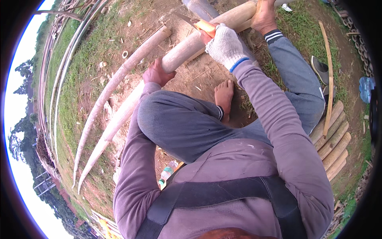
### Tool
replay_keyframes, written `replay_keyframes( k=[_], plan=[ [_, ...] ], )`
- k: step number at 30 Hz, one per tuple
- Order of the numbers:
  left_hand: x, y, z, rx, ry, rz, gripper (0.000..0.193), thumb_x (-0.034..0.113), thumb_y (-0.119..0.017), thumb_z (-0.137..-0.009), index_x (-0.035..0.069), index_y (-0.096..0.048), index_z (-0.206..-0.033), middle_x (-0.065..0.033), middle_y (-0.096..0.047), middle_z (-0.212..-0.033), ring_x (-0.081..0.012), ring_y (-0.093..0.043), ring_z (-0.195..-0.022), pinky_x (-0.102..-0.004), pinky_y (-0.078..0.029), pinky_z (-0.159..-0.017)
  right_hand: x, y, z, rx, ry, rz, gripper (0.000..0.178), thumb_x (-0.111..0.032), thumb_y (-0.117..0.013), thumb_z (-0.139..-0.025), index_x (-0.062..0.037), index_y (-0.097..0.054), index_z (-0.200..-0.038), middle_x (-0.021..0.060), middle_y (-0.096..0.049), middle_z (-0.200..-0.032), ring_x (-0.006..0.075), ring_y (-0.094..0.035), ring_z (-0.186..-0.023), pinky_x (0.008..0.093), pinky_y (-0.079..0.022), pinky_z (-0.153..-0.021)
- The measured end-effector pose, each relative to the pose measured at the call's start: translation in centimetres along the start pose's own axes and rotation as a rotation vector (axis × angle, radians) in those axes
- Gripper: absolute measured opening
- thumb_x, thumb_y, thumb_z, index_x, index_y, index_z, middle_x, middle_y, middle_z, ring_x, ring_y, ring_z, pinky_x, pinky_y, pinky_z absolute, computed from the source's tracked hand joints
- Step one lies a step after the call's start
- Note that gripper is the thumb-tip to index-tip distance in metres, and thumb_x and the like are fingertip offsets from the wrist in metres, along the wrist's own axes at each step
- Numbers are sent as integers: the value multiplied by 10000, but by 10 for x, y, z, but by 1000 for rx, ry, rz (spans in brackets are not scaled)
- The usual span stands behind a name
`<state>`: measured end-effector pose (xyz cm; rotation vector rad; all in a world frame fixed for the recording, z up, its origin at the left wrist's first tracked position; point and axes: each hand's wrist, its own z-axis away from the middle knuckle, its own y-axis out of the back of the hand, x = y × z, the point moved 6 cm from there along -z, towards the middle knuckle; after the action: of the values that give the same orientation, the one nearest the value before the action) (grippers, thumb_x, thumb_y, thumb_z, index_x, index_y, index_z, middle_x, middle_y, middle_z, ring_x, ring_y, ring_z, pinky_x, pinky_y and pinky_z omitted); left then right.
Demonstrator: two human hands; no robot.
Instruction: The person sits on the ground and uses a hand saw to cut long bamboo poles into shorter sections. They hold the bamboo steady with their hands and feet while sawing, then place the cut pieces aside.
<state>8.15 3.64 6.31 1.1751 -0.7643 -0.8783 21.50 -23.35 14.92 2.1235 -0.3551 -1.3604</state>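
My bare left hand (158,74) is wrapped over a long, thick bamboo pole (184,51) that slants from the lower left to the top right. In a white knitted glove with a blue cuff, my right hand (227,47) grips the orange handle of a hand saw (206,28). The saw's blade (184,18) points to the upper left, over the pole; whether its teeth touch the bamboo I cannot tell. My bare right foot (263,18) presses on the pole's far part. The other bare foot (224,97) stands on the dirt.
A second bamboo pole (119,75) lies to the left, with cut rings (125,54) near it. At right are a bamboo strip (328,79), sandals (319,68) and a bamboo slat seat (336,139). A plastic bottle (167,173) stands by my left side. Sawdust covers the ground.
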Motion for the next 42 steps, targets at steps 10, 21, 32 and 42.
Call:
replay_keyframes(
  k=[10, 21, 32, 42],
  plan=[
    [-17, -12, 12, -26, 46, -8, 936, 571, -864, -718, 146, -547, -1490, -158, -693, -1359, -346, -716, -1196, -480, -578, -1017, 2, 137, 187, -94, 117, -143, 204, -93, -772, -945, 50, -714, -1079, 193, -672, -866, 340, -660, -656, 414, -522, -613],
    [-11, -1, 5, -35, 34, -29, 943, 586, -858, -723, 177, -541, -1511, -147, -709, -1355, -336, -712, -1219, -476, -571, -1033, 16, 35, 74, -86, -72, -110, 389, -362, -795, -941, 13, -699, -978, 280, -723, -839, 493, -725, -842, 481, -571, -678],
    [-3, -6, 0, -11, 16, -29, 944, 590, -859, -726, 172, -527, -1505, -167, -712, -1319, -362, -734, -1154, -492, -590, -998, 29, 22, 65, 59, 77, -128, 332, -318, -774, -956, 7, -707, -961, 256, -717, -802, 443, -731, -757, 465, -573, -642],
    [-18, -8, 8, 3, 19, 3, 908, 577, -860, -714, 146, -574, -1461, -170, -713, -1332, -358, -733, -1162, -483, -601, -981, 23, 118, 191, -100, 205, -69, 198, -96, -769, -944, 50, -703, -1060, 150, -602, -799, 318, -644, -640, 411, -499, -585]
  ],
)
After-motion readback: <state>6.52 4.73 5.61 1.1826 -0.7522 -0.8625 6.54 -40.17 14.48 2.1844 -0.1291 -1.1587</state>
